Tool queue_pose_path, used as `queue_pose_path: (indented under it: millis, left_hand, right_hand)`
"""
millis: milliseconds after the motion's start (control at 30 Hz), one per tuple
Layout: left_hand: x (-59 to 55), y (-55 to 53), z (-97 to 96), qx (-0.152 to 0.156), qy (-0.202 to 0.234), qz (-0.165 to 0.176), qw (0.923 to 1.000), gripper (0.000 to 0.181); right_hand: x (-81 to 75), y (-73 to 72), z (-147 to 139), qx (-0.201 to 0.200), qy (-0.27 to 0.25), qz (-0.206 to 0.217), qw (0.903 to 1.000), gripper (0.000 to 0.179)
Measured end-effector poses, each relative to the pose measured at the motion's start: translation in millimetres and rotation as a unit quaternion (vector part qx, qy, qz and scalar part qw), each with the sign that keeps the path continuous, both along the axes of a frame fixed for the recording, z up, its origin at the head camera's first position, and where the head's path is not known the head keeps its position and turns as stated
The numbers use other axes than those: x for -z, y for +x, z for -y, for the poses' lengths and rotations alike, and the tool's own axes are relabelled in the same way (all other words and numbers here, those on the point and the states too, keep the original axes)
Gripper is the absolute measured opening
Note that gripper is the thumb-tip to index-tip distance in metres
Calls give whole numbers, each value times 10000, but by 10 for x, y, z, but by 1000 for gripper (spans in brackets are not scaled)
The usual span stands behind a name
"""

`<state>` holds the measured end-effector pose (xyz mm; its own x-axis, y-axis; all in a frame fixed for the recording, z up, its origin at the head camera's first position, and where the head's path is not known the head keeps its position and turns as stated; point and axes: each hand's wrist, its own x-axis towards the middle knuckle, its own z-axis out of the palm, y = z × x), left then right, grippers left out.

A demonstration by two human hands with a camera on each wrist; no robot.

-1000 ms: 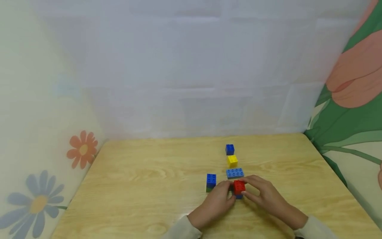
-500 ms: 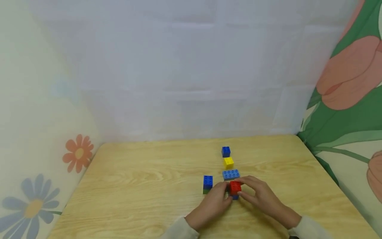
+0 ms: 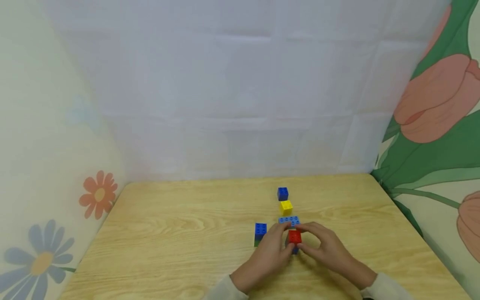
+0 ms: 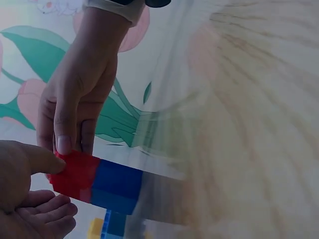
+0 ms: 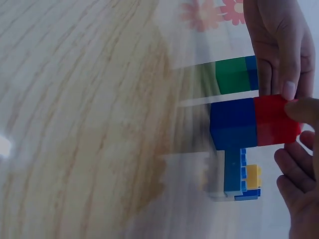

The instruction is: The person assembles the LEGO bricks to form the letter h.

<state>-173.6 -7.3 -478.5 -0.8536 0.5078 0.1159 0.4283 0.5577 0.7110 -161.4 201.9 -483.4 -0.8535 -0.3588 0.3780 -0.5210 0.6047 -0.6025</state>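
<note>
Red block point(image 3: 294, 236) between left hand point(image 3: 272, 250), right hand point(image 3: 328, 246); blue block point(image 5: 233, 124) below

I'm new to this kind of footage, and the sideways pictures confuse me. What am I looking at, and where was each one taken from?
There is no machine here, just a person's bare left hand and right hand. The wide picture comes from a camera worn on the head. The other two come from cameras on the left and right wrists, so they look turned sideways. Both hands hold a studded red plastic block, which sits on a dark-blue plastic block. Beyond it on the wood-grained table are a long light-blue plastic block, a yellow plastic block and a small blue plastic block; to the left, a six-studded blue plastic block stands on a green plastic block.
</note>
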Motion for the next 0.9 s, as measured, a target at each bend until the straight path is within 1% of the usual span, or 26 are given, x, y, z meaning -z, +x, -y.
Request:
queue_pose_path:
  millis: [67, 167, 233, 300, 400, 533, 667, 733, 833, 900]
  left_hand:
    - [-47, 10, 19, 35, 93, -111, 9999, 54]
    - [-128, 24, 50, 108, 239, -368, 9990, 55]
    - [-190, 29, 72, 136, 331, -403, 9985, 54]
    - [-250, 26, 96, 159, 385, -392, 9984, 53]
    - [-354, 23, 150, 167, 479, -196, 9985, 51]
    - [-495, -1, 251, 145, 556, -129, 9983, 53]
    - [-585, -61, 369, 93, 478, -317, 9983, 59]
    - [-609, -97, 433, 77, 383, -349, 9986, 61]
    - [-626, -164, 526, 50, 158, -200, 9997, 65]
    - [-626, -208, 589, 38, -32, -25, 10000, 67]
  right_hand:
    - [-13, -5, -15, -18, -74, -133, 9999, 45]
    - [-41, -19, -42, -26, -169, -383, 9991, 45]
    - [-66, -36, -60, -23, -175, -532, 9984, 44]
    - [-87, -55, -70, 25, -177, -657, 9977, 43]
    - [-103, -86, -82, 177, -170, -729, 9970, 42]
    - [-109, -122, -84, 472, -214, -619, 9967, 37]
    - [-129, -158, -71, 748, -215, -530, 9956, 31]
    - [-136, -175, -71, 845, -183, -506, 9950, 30]
    - [-130, -207, -84, 951, -119, -372, 9947, 31]
    - [-126, -230, -91, 979, -67, -282, 9948, 32]
